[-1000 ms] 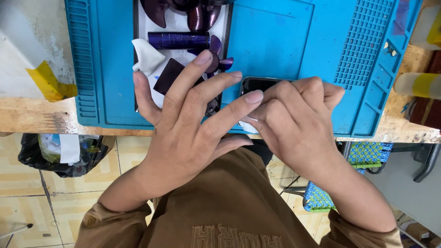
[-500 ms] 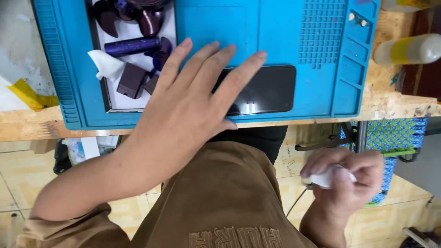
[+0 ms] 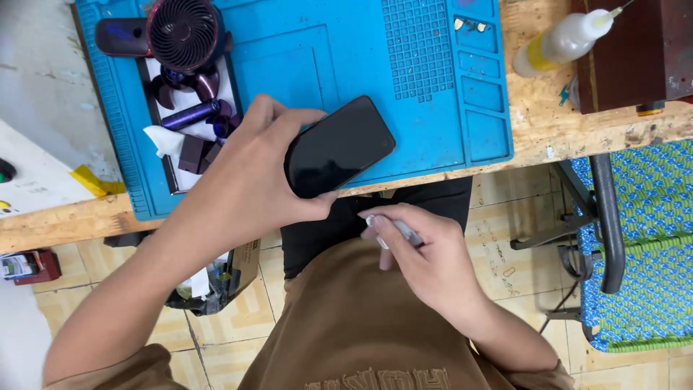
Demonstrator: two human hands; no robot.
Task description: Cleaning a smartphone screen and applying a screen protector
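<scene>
phone (image 3: 339, 145) now lifted in left hand (image 3: 249, 180), off blue mat (image 3: 317, 58)

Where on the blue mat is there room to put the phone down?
The flat middle of the blue mat, between the small fan and the grid of little squares, is bare. The mat's left side is crowded with purple tools.
</scene>
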